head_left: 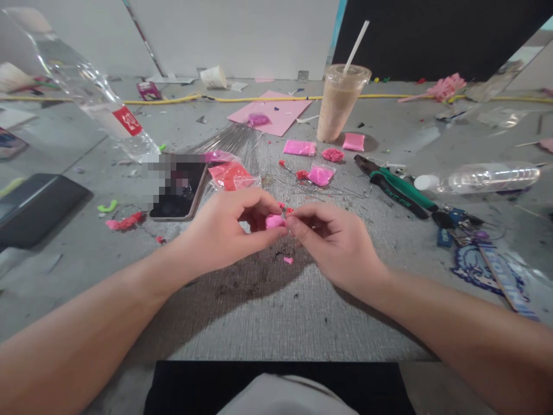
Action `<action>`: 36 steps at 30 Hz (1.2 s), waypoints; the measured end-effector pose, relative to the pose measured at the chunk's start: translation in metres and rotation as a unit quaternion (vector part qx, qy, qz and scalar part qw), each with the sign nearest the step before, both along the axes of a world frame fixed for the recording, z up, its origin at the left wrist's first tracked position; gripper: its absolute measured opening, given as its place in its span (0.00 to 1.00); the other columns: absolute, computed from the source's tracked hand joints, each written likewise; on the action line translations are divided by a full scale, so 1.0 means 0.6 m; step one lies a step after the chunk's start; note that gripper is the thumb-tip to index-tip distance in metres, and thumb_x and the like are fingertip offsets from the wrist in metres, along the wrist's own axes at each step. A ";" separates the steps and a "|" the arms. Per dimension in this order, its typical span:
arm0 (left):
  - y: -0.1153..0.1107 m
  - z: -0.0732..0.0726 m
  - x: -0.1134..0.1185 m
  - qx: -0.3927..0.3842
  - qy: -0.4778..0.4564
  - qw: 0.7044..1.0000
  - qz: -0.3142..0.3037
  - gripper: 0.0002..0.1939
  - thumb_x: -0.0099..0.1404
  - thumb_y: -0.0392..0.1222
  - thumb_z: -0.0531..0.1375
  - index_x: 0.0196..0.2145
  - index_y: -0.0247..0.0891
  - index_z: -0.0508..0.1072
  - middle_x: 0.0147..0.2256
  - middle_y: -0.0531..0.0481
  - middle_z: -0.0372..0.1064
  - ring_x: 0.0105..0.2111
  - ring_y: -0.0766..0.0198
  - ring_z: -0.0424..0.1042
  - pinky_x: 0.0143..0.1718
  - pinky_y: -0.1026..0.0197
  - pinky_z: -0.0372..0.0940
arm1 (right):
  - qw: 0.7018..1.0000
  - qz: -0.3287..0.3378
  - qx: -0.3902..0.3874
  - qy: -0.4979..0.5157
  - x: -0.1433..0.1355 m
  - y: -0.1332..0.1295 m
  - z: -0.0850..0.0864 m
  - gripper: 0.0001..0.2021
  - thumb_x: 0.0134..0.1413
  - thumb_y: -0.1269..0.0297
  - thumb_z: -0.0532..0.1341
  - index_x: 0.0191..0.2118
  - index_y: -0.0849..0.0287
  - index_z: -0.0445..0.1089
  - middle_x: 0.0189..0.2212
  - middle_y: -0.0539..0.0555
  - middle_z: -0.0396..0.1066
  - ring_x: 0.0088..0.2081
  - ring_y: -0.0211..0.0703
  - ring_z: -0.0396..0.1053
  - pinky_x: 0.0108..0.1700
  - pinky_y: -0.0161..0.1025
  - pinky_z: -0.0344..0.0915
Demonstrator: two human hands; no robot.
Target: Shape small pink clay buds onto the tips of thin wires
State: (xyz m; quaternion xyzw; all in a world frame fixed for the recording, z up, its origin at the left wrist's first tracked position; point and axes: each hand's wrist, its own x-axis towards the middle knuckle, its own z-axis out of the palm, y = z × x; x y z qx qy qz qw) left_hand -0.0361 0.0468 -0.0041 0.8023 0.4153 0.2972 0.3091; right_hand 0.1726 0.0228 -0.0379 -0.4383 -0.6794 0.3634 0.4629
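Observation:
My left hand (pixel 228 222) is closed, pinching a lump of pink modelling clay (pixel 275 221) between thumb and fingers. Closed against it from the other side, my right hand (pixel 334 239) has its thumb and fingertips on the clay's right edge. Small red clay bits (pixel 289 211) and what looks like thin wire show just above the fingertips; how they join the lump is hidden. A small pink clay scrap (pixel 288 260) lies on the grey table below the hands. Just beyond the left hand is an opened bag of red clay (pixel 231 176).
Green-handled pliers (pixel 395 187), keys (pixel 453 222) and a plastic bottle (pixel 479 178) lie on the right. A drink cup with straw (pixel 343 104) stands behind pink clay packets (pixel 299 147). Phone (pixel 179 193), tall bottle (pixel 103 104) and thin wires (pixel 228 138) are left and behind.

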 end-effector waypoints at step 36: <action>0.007 -0.005 -0.001 -0.039 0.190 0.978 -0.069 0.11 0.66 0.49 0.65 0.37 0.38 0.76 0.32 0.52 0.76 0.29 0.64 0.72 0.29 0.62 0.62 | 0.990 0.007 -0.103 0.097 -0.002 0.002 0.011 0.11 0.54 0.65 0.73 0.32 0.59 0.71 0.24 0.46 0.72 0.23 0.32 0.68 0.22 0.30 0.62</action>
